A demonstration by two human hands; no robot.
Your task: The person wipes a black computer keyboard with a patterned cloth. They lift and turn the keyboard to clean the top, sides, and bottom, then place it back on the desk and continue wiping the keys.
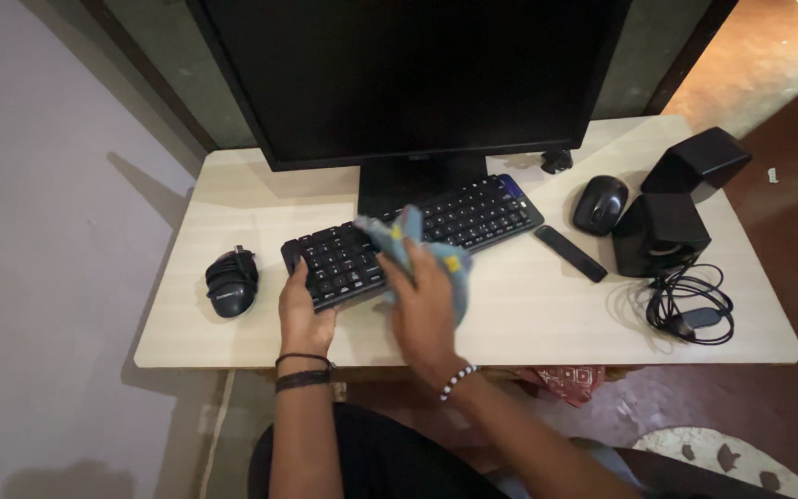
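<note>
Left hand [305,310]: it rests on the near left end of the keyboard [413,236]. The fingers are bent over the edge and grip it.
Right hand [425,310]: the fingers are closed on a blue cloth [413,242]. The hand presses the cloth down on the keys.
Cloth: it is blue with small yellow spots. It lies over the middle of the keyboard, under the right hand.
Keyboard: it is black and sits tilted on the desk [528,319], right in front of the screen [417,74].
Left side: a black mouse [231,283] lies on the desk, near the left hand but not touching it.
Right side: a second mouse [599,204], a thin black stick [570,253], two black speakers [676,208] and a coiled cable [690,305] lie well away from the hands.
</note>
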